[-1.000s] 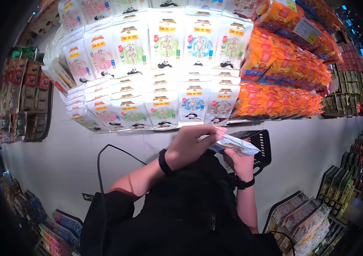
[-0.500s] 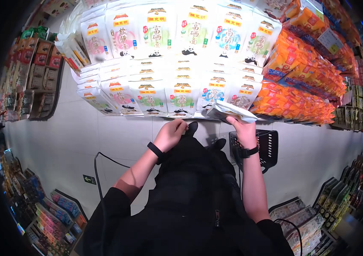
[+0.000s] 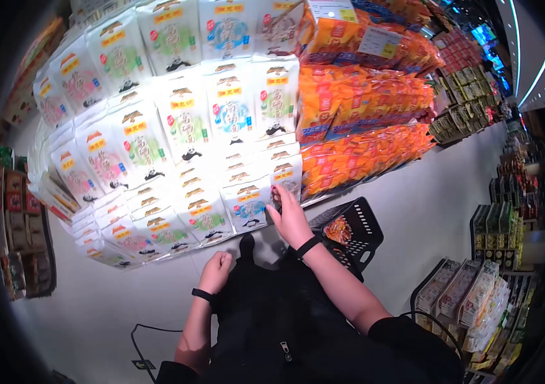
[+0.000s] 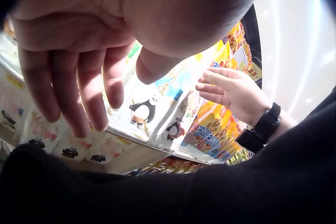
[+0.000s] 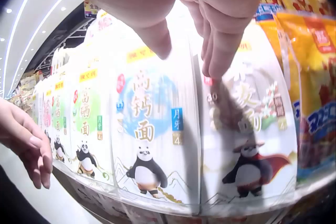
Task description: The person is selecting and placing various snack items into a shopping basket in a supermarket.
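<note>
My right hand (image 3: 291, 224) is at the bottom row of white noodle packs, its fingers extended and holding nothing. Its fingertips (image 5: 215, 66) overlap the upper front of a panda-printed pack (image 5: 249, 169) at the row's right end. Just left of that stands a noodle pack with a blue circle (image 5: 144, 103), under my thumb in the right wrist view. My left hand (image 3: 215, 272) hangs low in front of the shelf, with loosely bent fingers and nothing in them. In the left wrist view, my left hand (image 4: 79, 50) shows its palm and relaxed fingers.
Orange bags (image 3: 365, 157) fill the shelves to the right of the noodle packs. A black shopping basket (image 3: 373, 233) with an orange-red item (image 3: 337, 230) inside sits on the floor by my right forearm. A low display of packs (image 3: 458, 294) stands at the lower right.
The right hand has let go of the noodle pack it held and is now at the bottom row. Earlier, the left hand moved away from that pack; it now hangs lower. The head view has shifted and tilted.
</note>
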Available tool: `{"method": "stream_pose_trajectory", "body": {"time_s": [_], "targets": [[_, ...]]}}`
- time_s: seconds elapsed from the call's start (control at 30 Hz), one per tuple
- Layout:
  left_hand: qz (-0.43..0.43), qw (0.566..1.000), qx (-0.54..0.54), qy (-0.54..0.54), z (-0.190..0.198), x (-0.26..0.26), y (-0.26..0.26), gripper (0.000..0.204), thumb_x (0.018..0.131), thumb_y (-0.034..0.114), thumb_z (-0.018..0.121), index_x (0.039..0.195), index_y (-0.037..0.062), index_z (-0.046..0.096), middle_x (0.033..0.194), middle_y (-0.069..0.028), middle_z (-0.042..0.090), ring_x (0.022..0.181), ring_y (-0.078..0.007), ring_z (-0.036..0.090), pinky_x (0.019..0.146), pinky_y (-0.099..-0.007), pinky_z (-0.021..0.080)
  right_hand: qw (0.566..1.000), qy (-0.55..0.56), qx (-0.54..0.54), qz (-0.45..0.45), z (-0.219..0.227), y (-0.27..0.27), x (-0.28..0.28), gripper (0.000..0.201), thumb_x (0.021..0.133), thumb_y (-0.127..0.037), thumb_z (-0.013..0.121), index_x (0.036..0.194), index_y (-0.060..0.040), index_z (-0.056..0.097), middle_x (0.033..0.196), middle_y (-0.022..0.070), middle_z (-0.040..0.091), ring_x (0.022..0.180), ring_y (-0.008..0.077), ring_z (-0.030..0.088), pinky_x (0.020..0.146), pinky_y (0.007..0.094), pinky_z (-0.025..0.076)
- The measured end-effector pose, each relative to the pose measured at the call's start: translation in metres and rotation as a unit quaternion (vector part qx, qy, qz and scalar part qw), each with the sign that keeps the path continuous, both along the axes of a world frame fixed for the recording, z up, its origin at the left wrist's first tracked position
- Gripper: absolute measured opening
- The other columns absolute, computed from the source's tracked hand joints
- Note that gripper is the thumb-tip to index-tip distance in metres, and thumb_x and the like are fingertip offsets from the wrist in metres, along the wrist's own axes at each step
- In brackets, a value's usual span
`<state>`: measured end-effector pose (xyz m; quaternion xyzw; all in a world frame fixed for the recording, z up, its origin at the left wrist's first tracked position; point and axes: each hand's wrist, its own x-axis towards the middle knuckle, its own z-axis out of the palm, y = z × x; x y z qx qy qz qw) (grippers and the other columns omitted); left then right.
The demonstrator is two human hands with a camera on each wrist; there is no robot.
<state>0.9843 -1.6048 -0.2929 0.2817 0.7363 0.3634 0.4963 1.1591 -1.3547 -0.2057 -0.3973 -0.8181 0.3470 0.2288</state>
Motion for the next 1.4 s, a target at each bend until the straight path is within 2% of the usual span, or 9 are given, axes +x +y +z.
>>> {"method": "stream_pose_trajectory", "body": {"time_s": [0.03,0.17,0.23,0.43,0.53,0.63,0.8,1.17,1.4], "targets": [[-0.030,0.999,0.008,0.014,-0.005,-0.002,0.001,0.034,0.113,0.033,0.060,0.117,0.0012,0.069,0.103,-0.0095,0.077,0.095,-0.0181,0.070,0.090,-0.0349,0.056,0.999,0.003,0.039,0.000,-0.001,-0.002,0.009,0.052,0.101,-0.013,0.074,0.147,0.0027,0.054,0.130,0.0280,0.067,0.123,0.0451,0.065,0.104,0.0481,0.054],[-0.085,0.995,0.017,0.051,0.004,0.000,0.027,0.030,0.112,0.030,0.061,0.117,0.0015,0.070,0.101,-0.0096,0.076,0.095,-0.0204,0.071,0.089,-0.0357,0.056,0.964,-0.046,-0.215,0.149,-0.013,-0.015,0.067,0.037,0.103,-0.013,0.069,0.138,-0.0011,0.064,0.120,0.0209,0.070,0.113,0.0383,0.070,0.100,0.0439,0.056],[-0.099,0.994,0.034,0.044,-0.006,0.002,0.038,0.028,0.111,0.028,0.064,0.116,0.0009,0.070,0.098,-0.0091,0.075,0.092,-0.0200,0.070,0.088,-0.0358,0.056,0.959,-0.136,-0.178,0.177,-0.028,-0.024,0.114,0.037,0.102,-0.015,0.069,0.135,-0.0005,0.067,0.120,0.0213,0.071,0.115,0.0388,0.070,0.104,0.0441,0.056],[-0.165,0.981,0.041,0.091,-0.009,0.015,0.065,0.026,0.110,0.026,0.066,0.116,0.0008,0.070,0.097,-0.0112,0.074,0.090,-0.0201,0.070,0.085,-0.0358,0.056,0.913,-0.339,-0.042,-0.225,-0.097,-0.055,0.287,0.072,0.090,-0.027,0.083,0.150,-0.0013,0.053,0.143,0.0256,0.059,0.134,0.0433,0.058,0.114,0.0514,0.049],[-0.232,0.967,0.015,0.107,-0.019,0.028,0.071,0.025,0.108,0.025,0.067,0.115,0.0011,0.069,0.099,-0.0146,0.076,0.092,-0.0257,0.073,0.085,-0.0387,0.058,0.869,-0.385,-0.115,-0.289,-0.121,-0.067,0.357,0.079,0.088,-0.034,0.084,0.152,-0.0006,0.051,0.138,0.0267,0.063,0.129,0.0446,0.063,0.112,0.0533,0.050],[-0.296,0.948,-0.016,0.113,0.005,0.056,0.092,0.025,0.107,0.025,0.068,0.115,0.0008,0.069,0.104,-0.0177,0.077,0.096,-0.0309,0.076,0.089,-0.0407,0.059,0.854,-0.369,-0.267,-0.251,-0.228,-0.077,0.433,0.063,0.090,-0.039,0.079,0.140,-0.0023,0.067,0.128,0.0265,0.074,0.119,0.0439,0.071,0.105,0.0532,0.056],[-0.355,0.925,0.009,0.134,0.038,0.112,0.131,0.027,0.107,0.026,0.066,0.119,0.0010,0.068,0.103,-0.0181,0.076,0.096,-0.0318,0.075,0.088,-0.0417,0.058,0.828,-0.366,-0.288,-0.311,-0.199,-0.057,0.415,0.035,0.091,-0.034,0.072,0.106,-0.0046,0.083,0.110,0.0238,0.080,0.106,0.0411,0.077,0.096,0.0498,0.061],[-0.431,0.874,0.084,0.207,0.073,0.278,0.221,0.032,0.107,0.027,0.063,0.124,0.0006,0.069,0.116,-0.0246,0.075,0.114,-0.0428,0.071,0.100,-0.0481,0.056,0.867,-0.245,-0.284,-0.329,-0.193,-0.007,0.471,0.034,0.089,-0.028,0.070,0.109,-0.0025,0.082,0.113,0.0254,0.079,0.109,0.0440,0.077,0.096,0.0527,0.062],[-0.468,0.839,-0.004,0.276,0.027,0.313,0.239,0.041,0.102,0.032,0.065,0.128,0.0004,0.070,0.122,-0.0261,0.075,0.120,-0.0440,0.070,0.103,-0.0508,0.055,0.883,-0.201,-0.248,-0.345,-0.181,0.057,0.543,0.040,0.091,-0.037,0.072,0.104,-0.0004,0.082,0.104,0.0262,0.079,0.101,0.0455,0.077,0.094,0.0555,0.061]]}}
